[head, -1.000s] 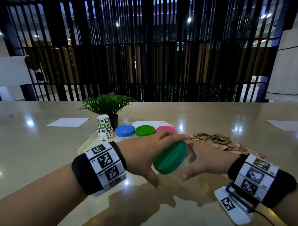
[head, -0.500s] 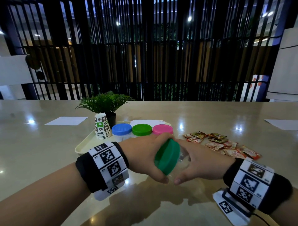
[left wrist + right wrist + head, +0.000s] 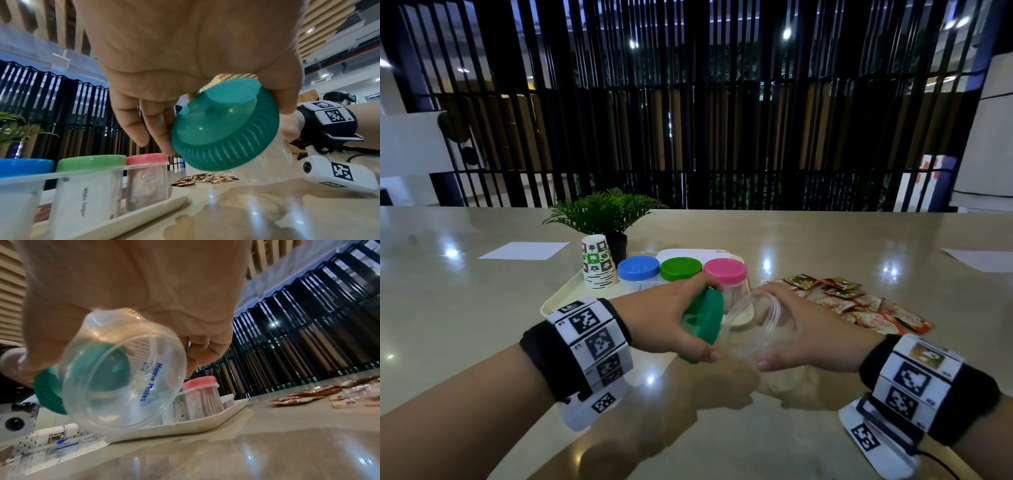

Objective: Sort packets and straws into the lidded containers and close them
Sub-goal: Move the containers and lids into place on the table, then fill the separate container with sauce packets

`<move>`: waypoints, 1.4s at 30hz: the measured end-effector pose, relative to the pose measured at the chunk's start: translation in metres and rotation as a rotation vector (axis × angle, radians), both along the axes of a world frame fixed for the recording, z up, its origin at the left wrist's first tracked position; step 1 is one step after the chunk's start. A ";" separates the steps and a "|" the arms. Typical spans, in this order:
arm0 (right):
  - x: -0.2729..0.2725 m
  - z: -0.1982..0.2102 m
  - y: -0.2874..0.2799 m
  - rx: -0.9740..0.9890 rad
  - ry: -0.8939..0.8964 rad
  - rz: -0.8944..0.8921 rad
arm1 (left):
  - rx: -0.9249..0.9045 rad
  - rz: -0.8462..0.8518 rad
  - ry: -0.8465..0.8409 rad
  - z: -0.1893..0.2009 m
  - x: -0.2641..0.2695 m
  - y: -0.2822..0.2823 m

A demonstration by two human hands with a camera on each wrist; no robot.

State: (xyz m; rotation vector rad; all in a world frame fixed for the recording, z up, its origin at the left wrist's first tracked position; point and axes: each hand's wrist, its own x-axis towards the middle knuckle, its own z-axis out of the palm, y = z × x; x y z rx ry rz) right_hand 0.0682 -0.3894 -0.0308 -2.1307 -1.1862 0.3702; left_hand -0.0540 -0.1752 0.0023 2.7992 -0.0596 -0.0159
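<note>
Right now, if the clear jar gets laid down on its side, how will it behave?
The clear jar looks empty, so probably light. Its round, smooth wall would likely roll on the glossy table. The right hand holds it tilted, and the teal lid is off in the left hand.

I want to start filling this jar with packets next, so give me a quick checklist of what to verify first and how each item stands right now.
1. Lid clear of the jar mouth: ok. The left hand holds the teal lid beside the rim.
2. Jar held firmly: ok. The right hand grips the clear jar.
3. Jar upright for loading: not ok, it is tilted on its side above the table.
4. Jar empty: ok, nothing shows through its wall.
5. Packets within reach: ok, they lie on the table just right of the right hand.
6. A hand free to pick packets: not ok, both are occupied.
</note>
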 end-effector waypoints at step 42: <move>-0.021 0.002 0.026 -0.500 -0.063 -0.046 | 0.360 -0.026 0.357 -0.051 -0.001 0.048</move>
